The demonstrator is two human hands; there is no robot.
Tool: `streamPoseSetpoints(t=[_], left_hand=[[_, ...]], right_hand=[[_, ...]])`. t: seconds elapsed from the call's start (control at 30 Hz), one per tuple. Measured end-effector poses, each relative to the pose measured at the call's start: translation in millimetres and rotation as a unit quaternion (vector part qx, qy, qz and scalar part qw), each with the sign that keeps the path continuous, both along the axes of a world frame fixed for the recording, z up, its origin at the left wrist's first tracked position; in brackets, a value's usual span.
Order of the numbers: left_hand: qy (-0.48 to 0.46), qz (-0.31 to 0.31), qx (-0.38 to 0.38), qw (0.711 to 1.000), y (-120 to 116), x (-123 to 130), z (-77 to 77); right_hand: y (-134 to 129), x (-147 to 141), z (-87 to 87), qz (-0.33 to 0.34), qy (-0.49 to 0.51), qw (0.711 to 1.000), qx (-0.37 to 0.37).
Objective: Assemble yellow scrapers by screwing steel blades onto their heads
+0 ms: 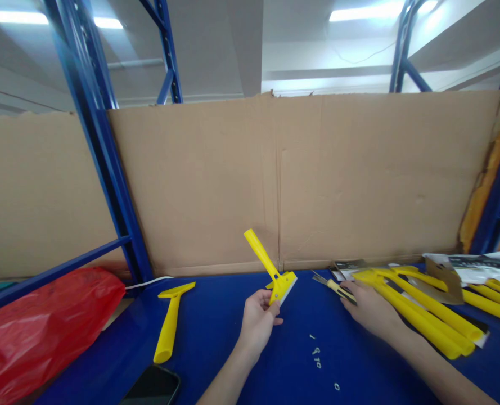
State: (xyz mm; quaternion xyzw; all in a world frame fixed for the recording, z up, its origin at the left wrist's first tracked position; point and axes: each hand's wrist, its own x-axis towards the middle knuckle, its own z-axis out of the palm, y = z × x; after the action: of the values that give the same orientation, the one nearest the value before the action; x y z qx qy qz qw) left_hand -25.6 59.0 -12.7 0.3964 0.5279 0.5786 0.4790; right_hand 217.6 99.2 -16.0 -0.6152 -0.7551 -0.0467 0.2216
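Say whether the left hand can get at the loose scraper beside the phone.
Likely yes: nothing visible stands between the left hand and the loose scraper beside the phone, but it may first need to put down its held scraper.

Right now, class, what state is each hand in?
Left hand: closed, holding a yellow scraper by its head.
Right hand: closed on a yellow-and-black-handled tool.

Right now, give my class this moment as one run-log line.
left hand: holds yellow scraper | right hand: holds screwdriver | blue table: small metal pieces loose
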Motion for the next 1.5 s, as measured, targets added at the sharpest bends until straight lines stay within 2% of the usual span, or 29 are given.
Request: streamPoseSetpoints(t=[0.13, 0.27, 0.33, 0.43, 0.73, 1.3, 1.5], left_hand=[[0.018, 0.024, 0.002, 1.000, 1.0, 0.3, 0.9], [0.039, 0.060, 0.007, 0.997, 4.4, -2.2, -2.3], [0.039, 0.079, 0.007, 0.996, 5.9, -3.9, -4.6], [0.037, 0.089, 0.005, 0.995, 7.4, -5.9, -7.5], [0.055, 0.075, 0.020, 0.995, 10.1, -7.8, -14.3], [0.065, 0.069, 0.016, 0.995, 8.0, -7.1, -10.2], [0.077, 0.069, 0.019, 0.995, 8.8, -6.9, -11.7]], right_hand=[[-4.0, 5.5, 3.5, 0.022, 0.039, 0.999, -0.009], [-17.0, -2.0, 19.0, 0.058, 0.089, 0.994, 0.005], [-25.2, -8.7, 28.2, 0.110, 0.182, 0.977, 0.029], [-36.7, -18.3, 37.9, 0.153, 0.245, 0.957, 0.041], [-47.2, -33.4, 33.7, 0.229, 0.220, 0.948, 0.004], [-51.9, -38.9, 34.5, 0.238, 0.196, 0.951, 0.000], [-52.2, -41.2, 31.3, 0.243, 0.208, 0.946, 0.044]])
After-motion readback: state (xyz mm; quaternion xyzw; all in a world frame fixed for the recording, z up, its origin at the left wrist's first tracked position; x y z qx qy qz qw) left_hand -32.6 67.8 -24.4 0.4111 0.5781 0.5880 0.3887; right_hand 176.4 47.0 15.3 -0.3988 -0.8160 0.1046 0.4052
